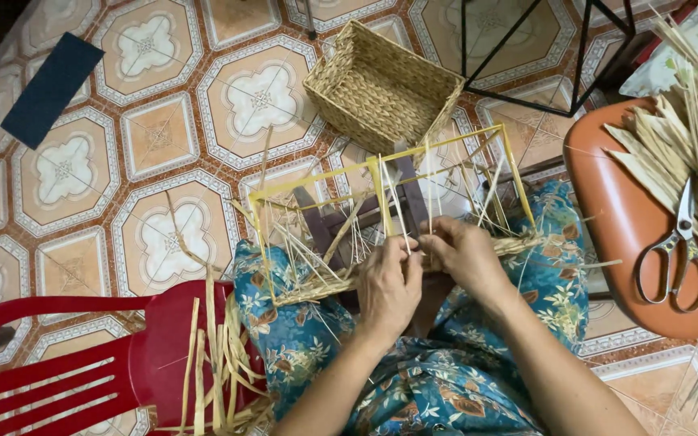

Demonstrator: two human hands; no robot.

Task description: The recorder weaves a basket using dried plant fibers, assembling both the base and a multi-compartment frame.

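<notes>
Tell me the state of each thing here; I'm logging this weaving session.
Left hand: closed on straw strands at the frame.
Right hand: pinching the same strands.
Yellow frame: upright on the lap, bottom edge partly woven.
Finished basket: tipped on its side, empty.
Scissors: shut, lying on the orange stool.
Red chair: holds loose straw.

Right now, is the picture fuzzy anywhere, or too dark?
In the head view, the left hand and right hand on the yellow frame look sharp and evenly lit; only the top-left corner goes dark, the scissors gleam slightly, and the floor tiles bend a little toward the edges.
</notes>
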